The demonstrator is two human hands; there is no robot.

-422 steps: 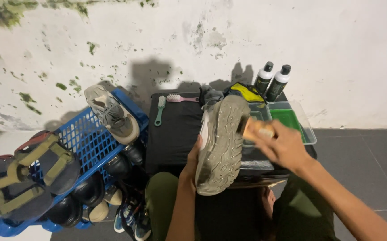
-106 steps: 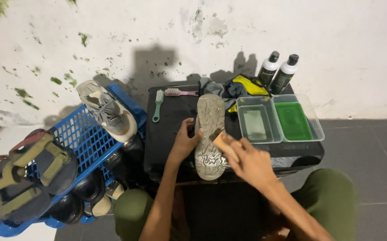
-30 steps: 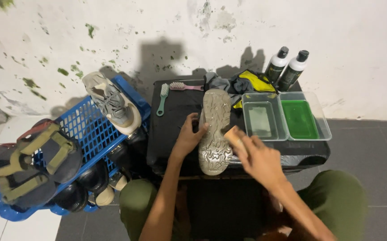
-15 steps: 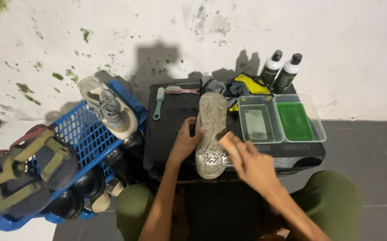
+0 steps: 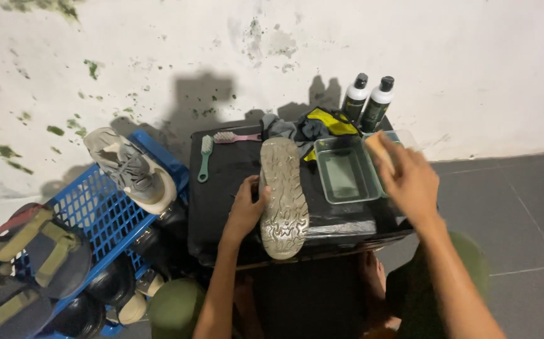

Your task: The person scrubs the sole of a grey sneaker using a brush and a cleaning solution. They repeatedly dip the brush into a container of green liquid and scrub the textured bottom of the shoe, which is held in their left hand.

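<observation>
Lifting away from the shoe (image 5: 282, 198), your right hand (image 5: 409, 179) now sits at two o'clock over the clear trays (image 5: 342, 172), where half a second ago it scrubbed the sole. The shoe lies sole-up at the centre of the black box lid (image 5: 221, 188), unmoved. At nine o'clock the blue crate (image 5: 105, 216) carries a grey sneaker (image 5: 130, 171) on its rim. At one o'clock two dark bottles (image 5: 367, 103) with white shoulders and black caps stand against the wall. Your left hand (image 5: 245, 210) wraps the shoe's left edge, fingers curled closed on it. Your right fingers pinch a tan brush block (image 5: 377, 147), palm down, wrist bent toward the trays.
</observation>
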